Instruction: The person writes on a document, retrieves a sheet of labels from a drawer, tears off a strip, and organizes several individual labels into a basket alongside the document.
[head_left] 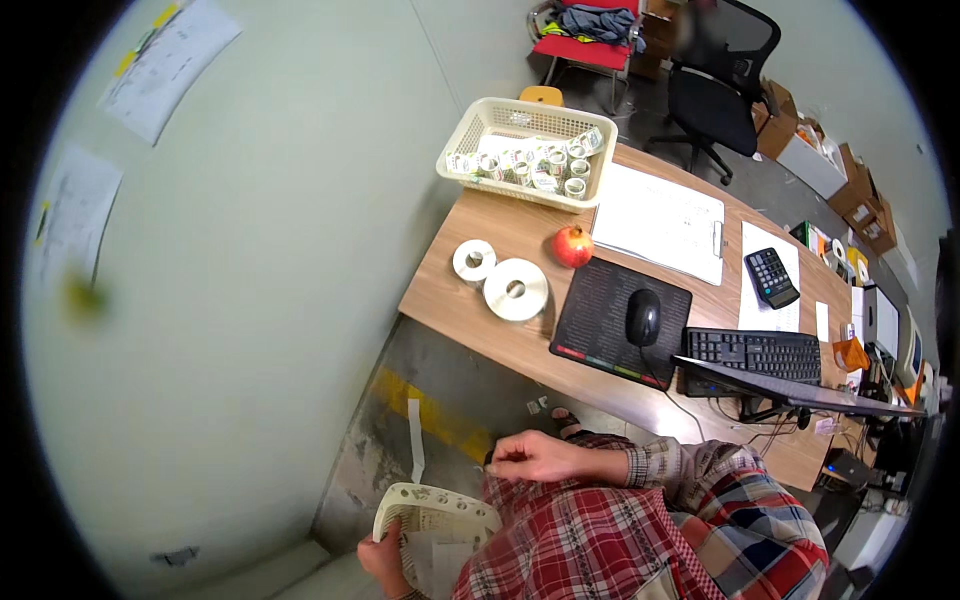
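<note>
Low at the left, my left hand (380, 557) grips the rim of a small cream plastic basket (437, 492) with a row of holes along its edge. Pale sheet-like material lies inside it; what else it contains I cannot make out. My right hand (538, 457) is in front of my body, above the basket's far right side. Its fingers are curled in, and nothing shows between them. A long white paper strip (416, 440) lies on the floor beyond the basket.
A wooden desk (450, 285) holds a cream basket (465, 125) of label rolls, two white rolls (516, 290), a pomegranate (573, 246), a clipboard (655, 220), a mouse (643, 317), a keyboard (755, 350) and a monitor (790, 385). A wall (250, 300) rises at the left.
</note>
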